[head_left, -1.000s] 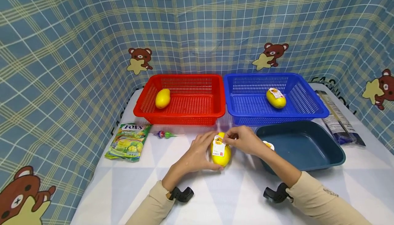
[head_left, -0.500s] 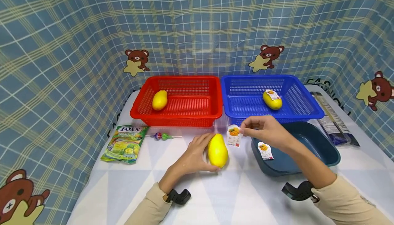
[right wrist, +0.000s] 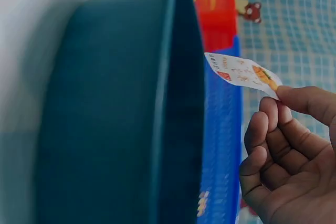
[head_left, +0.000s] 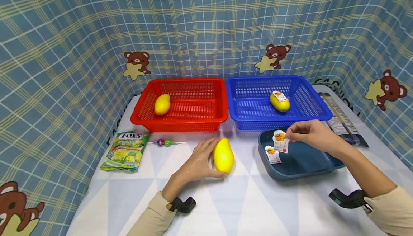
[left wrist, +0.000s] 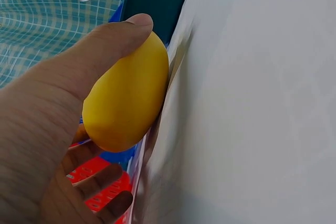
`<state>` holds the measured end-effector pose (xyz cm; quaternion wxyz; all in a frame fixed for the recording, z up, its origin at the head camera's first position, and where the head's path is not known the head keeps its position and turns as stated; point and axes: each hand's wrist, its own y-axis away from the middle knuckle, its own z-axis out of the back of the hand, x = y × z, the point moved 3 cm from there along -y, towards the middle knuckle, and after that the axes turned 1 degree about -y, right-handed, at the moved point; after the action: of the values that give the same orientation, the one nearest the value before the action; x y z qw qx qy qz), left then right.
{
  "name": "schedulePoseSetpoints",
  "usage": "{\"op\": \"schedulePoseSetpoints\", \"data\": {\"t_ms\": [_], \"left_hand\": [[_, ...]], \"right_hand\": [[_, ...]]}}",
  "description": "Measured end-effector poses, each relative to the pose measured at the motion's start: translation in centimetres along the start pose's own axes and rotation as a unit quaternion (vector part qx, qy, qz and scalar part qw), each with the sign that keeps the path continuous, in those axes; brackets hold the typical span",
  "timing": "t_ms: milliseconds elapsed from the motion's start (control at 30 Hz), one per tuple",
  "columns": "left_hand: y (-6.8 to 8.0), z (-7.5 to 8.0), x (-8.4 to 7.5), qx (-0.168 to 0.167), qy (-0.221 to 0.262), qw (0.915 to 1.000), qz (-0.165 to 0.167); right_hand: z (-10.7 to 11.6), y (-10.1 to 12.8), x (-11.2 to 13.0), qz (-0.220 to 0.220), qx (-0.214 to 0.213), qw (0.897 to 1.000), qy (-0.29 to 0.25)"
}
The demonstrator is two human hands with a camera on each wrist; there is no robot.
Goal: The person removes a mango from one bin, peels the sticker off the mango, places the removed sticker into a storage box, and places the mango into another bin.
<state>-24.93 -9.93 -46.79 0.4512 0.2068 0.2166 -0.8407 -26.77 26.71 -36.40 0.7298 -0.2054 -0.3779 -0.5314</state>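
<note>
The right hand point(head_left: 314, 135) pinches a small label point(head_left: 281, 141) by its edge, holding it above the dark teal tray point(head_left: 322, 164), where another label point(head_left: 273, 155) sticks to the near wall. The left hand point(head_left: 196, 162) curls around a bare yellow mango point(head_left: 223, 155) lying on the table point(head_left: 251, 203), left of the tray.

Plain yellow mango point(head_left: 223, 155) lying on white table, small printed sticker point(head_left: 280, 141) dangling above dark tray's rim
</note>
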Motion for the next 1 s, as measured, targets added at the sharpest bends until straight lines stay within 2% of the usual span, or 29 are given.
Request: {"op": "schedulePoseSetpoints", "data": {"t_ms": [233,467,1000], "left_hand": [[0.1,-0.1,0.3,-0.006,-0.001,1.0,-0.004],[0.1,0.0,0.3,-0.005,-0.004,1.0,-0.007],[0.0,0.0,0.0,-0.005,0.003,1.0,-0.007]], "right_hand": [[0.1,-0.5,-3.1,-0.028,0.034,0.999,0.015],[0.0,-1.3,-5.1,-0.041,0.046,0.998,0.034],[-1.2,-2.2,-7.0,-0.039,0.015,0.994,0.101]]}}
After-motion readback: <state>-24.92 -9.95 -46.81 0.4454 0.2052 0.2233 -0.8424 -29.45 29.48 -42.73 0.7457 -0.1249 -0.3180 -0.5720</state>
